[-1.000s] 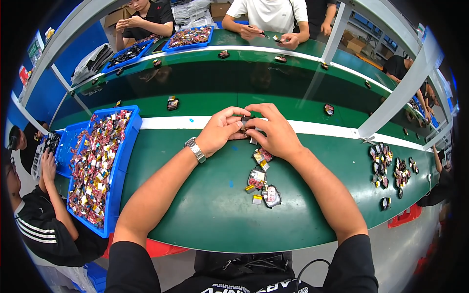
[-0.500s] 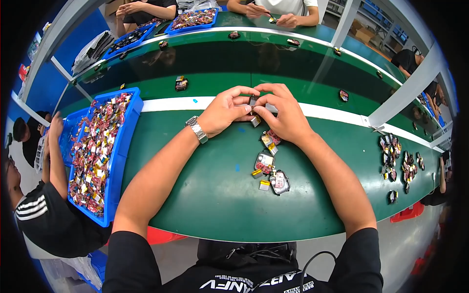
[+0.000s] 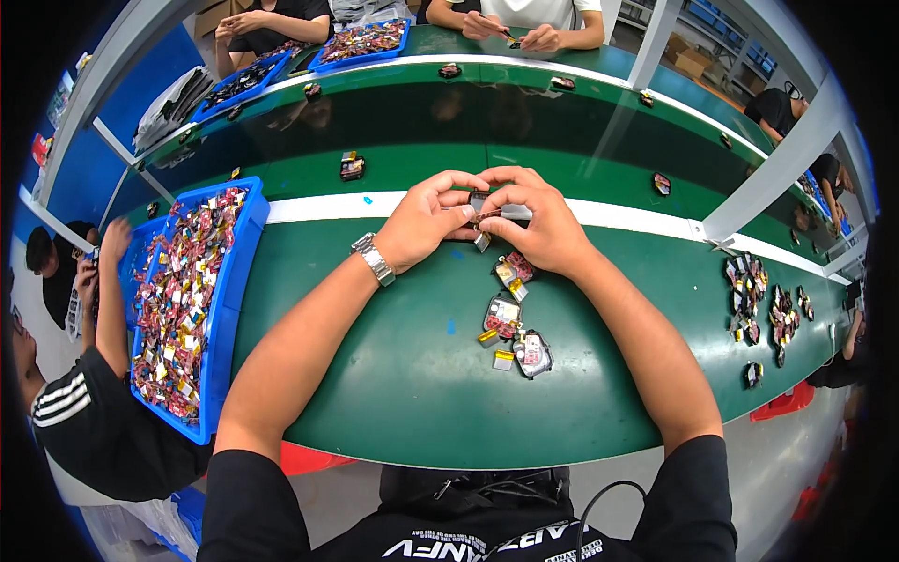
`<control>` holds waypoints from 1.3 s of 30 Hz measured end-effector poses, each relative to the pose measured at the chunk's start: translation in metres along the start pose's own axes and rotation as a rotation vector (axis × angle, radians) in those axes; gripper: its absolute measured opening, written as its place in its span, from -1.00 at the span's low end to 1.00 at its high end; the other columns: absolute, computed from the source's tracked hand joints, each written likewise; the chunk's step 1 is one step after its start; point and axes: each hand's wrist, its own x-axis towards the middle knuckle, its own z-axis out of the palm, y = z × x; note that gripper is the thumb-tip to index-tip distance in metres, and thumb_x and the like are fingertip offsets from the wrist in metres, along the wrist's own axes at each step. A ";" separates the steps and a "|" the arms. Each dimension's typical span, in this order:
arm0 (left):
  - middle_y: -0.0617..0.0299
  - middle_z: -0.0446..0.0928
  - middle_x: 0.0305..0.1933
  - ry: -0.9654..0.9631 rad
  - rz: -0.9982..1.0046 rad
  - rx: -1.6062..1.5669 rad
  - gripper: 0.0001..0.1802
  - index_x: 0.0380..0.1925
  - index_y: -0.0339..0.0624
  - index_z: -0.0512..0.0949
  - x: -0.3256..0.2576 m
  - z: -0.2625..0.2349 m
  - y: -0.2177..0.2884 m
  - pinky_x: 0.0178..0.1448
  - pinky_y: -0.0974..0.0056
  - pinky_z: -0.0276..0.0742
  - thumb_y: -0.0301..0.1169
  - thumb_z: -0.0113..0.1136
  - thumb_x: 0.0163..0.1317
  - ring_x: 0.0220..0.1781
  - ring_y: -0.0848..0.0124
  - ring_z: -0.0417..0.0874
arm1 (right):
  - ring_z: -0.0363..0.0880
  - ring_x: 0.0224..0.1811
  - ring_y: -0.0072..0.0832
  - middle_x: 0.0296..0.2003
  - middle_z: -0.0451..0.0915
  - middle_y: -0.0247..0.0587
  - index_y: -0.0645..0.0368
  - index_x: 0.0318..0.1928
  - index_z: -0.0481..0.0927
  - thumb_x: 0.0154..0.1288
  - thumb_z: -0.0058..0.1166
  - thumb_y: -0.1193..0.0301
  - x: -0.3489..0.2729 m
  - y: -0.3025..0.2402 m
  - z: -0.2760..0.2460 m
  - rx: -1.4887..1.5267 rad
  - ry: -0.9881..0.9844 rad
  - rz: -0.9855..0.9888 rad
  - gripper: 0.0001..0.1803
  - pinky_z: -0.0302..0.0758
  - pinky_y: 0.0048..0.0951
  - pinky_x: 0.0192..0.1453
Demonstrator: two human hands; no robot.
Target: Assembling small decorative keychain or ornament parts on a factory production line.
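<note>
White lettering (image 3: 426, 550) on black shirt (image 3: 510, 536)

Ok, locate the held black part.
In the head view, the black part is above and slightly right of centre, held between the left hand and right hand, near the white strip.

Near the desk's (image 3: 403, 403) far edge, the fingers (image 3: 510, 175) of both hands cover most of a dark part (image 3: 478, 199), so its full outline is hidden. Whether the silver piece (image 3: 482, 243) just below is joined to it cannot be told. By the desk's left end, a co-worker's raised hand (image 3: 116, 240) is blurred, and the blue tray (image 3: 229, 309) partly hides a second tray (image 3: 142, 251) behind it. Toward the right end, the clustered pieces (image 3: 746, 292) are too small to tell apart. Beyond the far edge, the picture's top cuts off the head of a person in white (image 3: 554, 13).
</note>
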 end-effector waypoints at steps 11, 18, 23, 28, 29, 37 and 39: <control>0.19 0.56 0.06 -0.005 -0.012 -0.041 -0.65 0.16 -0.15 0.37 0.003 -0.006 -0.005 0.11 0.35 0.62 -0.56 0.00 0.39 0.05 0.50 0.61 | 0.47 0.11 -0.23 0.02 0.57 -0.22 0.15 -0.31 0.71 0.11 0.29 0.46 0.000 -0.003 0.003 -0.193 0.137 -0.089 -0.90 0.51 -0.28 0.12; 0.21 0.56 0.05 -0.017 -0.021 -0.080 -0.63 0.16 -0.15 0.37 0.003 -0.010 -0.010 0.10 0.33 0.59 -0.54 0.03 0.37 0.03 0.51 0.60 | 0.48 0.07 -0.25 0.00 0.57 -0.24 0.14 -0.29 0.71 0.11 0.28 0.48 -0.002 -0.008 0.011 -0.160 0.195 -0.095 -0.88 0.51 -0.31 0.07; 0.16 0.56 0.08 -0.017 -0.011 -0.106 -0.66 0.16 -0.16 0.37 0.003 -0.006 -0.007 0.11 0.32 0.59 -0.51 0.04 0.40 0.05 0.48 0.60 | 0.48 0.07 -0.25 -0.01 0.58 -0.25 0.14 -0.27 0.72 0.09 0.29 0.49 -0.004 -0.011 0.010 -0.154 0.216 -0.080 -0.85 0.51 -0.31 0.07; 0.13 0.57 0.08 -0.005 -0.002 -0.133 -0.67 0.15 -0.17 0.38 0.002 -0.008 -0.009 0.13 0.31 0.59 -0.47 0.08 0.41 0.06 0.45 0.61 | 0.47 0.10 -0.23 0.01 0.58 -0.25 0.13 -0.24 0.73 0.10 0.28 0.50 -0.005 -0.016 0.016 -0.106 0.221 -0.009 -0.83 0.49 -0.27 0.13; 0.13 0.57 0.08 -0.007 0.004 -0.128 -0.67 0.15 -0.17 0.38 0.002 -0.008 -0.009 0.13 0.31 0.59 -0.47 0.08 0.41 0.06 0.45 0.61 | 0.47 0.10 -0.23 0.01 0.58 -0.25 0.13 -0.24 0.73 0.10 0.28 0.50 -0.006 -0.016 0.017 -0.108 0.225 -0.015 -0.83 0.49 -0.27 0.13; 0.14 0.58 0.04 0.015 0.089 -0.166 -0.67 0.13 -0.19 0.37 0.004 0.002 -0.013 0.10 0.31 0.64 -0.47 0.11 0.39 0.05 0.43 0.63 | 0.45 0.18 -0.20 0.07 0.57 -0.20 0.13 -0.22 0.72 0.11 0.28 0.51 -0.005 -0.016 0.014 -0.063 0.254 -0.013 -0.82 0.47 -0.24 0.22; 0.14 0.58 0.03 0.049 0.095 -0.151 -0.67 0.14 -0.18 0.36 0.005 0.004 -0.016 0.11 0.29 0.64 -0.48 0.08 0.41 0.06 0.42 0.63 | 0.44 0.19 -0.18 0.10 0.55 -0.18 0.14 -0.21 0.71 0.11 0.28 0.50 -0.004 -0.018 0.012 -0.041 0.257 -0.039 -0.82 0.46 -0.23 0.24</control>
